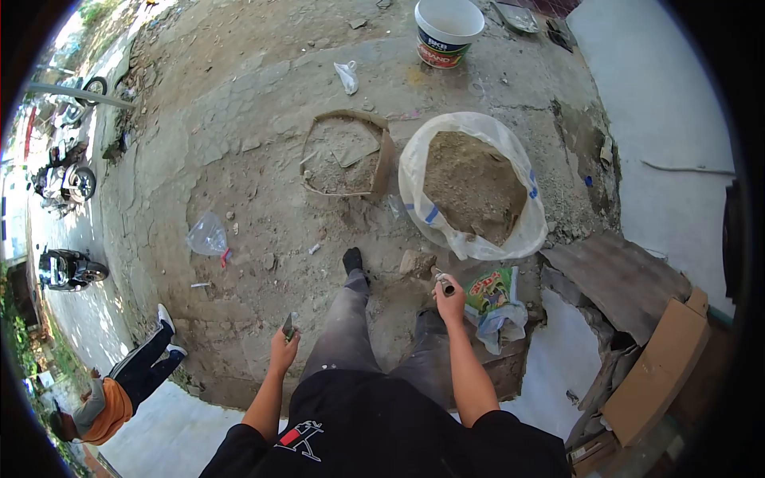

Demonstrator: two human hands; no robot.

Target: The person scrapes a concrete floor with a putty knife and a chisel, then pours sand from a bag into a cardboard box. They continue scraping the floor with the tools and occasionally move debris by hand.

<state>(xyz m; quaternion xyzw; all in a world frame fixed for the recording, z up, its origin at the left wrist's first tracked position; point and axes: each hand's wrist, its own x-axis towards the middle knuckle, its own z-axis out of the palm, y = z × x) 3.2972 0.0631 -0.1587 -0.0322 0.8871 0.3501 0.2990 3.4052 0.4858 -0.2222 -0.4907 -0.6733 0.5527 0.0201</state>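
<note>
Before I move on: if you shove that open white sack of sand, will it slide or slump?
The white sack looks heavy: it is full of sand, so it likely won't slide. Its thin rolled rim seems floppy; the walls would probably buckle. Wide and low, it seems unlikely to tip.

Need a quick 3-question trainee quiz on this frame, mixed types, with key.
1. True or false: the big white sack is full of sand or soil.
2. Which hand grips the tool handle? A) left hand B) right hand
3. What stands at the top of the picture, beyond the sack?

Key:
1. True.
2. B: the right hand grips it; the left hand holds a small dark flat thing.
3. A white bucket.
</note>
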